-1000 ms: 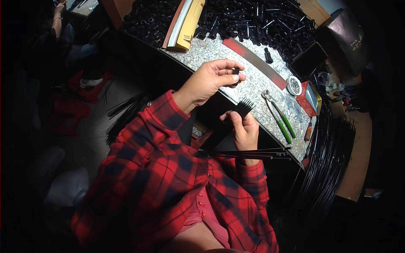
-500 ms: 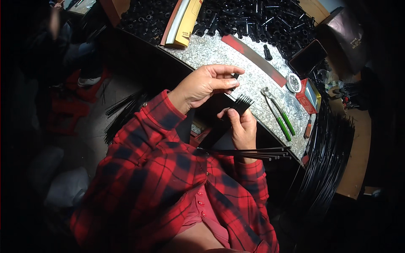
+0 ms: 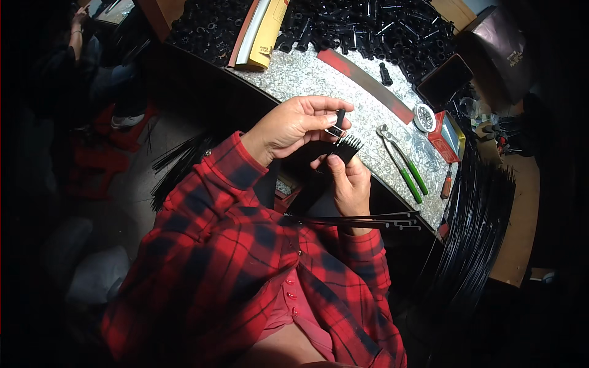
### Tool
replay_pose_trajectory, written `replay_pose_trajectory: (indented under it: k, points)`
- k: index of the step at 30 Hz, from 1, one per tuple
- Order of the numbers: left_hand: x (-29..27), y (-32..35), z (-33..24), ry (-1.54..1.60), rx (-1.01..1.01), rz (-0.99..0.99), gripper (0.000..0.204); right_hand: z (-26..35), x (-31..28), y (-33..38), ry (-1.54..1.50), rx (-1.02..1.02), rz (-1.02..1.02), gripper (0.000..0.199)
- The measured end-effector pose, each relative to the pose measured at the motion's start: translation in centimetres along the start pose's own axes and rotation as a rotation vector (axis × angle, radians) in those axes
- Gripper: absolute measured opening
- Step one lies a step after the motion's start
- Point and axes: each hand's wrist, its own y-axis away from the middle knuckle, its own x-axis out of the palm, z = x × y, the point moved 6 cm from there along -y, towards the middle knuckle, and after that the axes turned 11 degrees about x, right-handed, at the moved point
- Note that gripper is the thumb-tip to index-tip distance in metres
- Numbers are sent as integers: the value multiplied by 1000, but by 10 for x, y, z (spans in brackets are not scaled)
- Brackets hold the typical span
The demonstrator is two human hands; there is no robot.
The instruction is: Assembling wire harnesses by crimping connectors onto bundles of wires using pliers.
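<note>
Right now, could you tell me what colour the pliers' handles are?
Green, seen in the head view: the pliers lie on the speckled table.

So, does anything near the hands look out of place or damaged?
Nothing looks damaged. The left hand holds a small black piece over a bundle of thin black rods gripped by the right hand. The green-handled pliers lie on the table.

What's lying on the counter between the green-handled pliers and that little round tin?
Nothing: in the head view, only bare speckled counter separates the pliers from the round tin, which sits just beyond the pliers' metal tips.
</note>
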Motion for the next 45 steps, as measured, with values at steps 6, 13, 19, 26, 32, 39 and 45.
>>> replay_pose_trajectory:
  k: [6, 13, 19, 26, 32, 39, 45]
  points:
    - [4, 2, 0, 28, -21, 47, 34, 2, 1, 0, 4, -4, 4, 22]
    - [-2, 5, 9, 34, -37, 16, 33, 2, 1, 1, 40, -31, 5, 20]
    - [-7, 17, 12, -4, -34, 84, 32, 5, 0, 3, 60, -17, -22, 18]
    - [13, 20, -7, -470, 278, 72, 27, 11, -2, 6, 201, -185, -128, 15]
    - [16, 21, -10, -381, 194, 27, 27, 2, -3, 2, 138, -156, -82, 16]
    - [8, 22, -3, -303, 75, 77, 27, -5, -5, -1, -46, -2, 58, 16]
    - [8, 22, -1, -275, 90, 178, 30, 1, -2, 2, -200, 81, 195, 15]
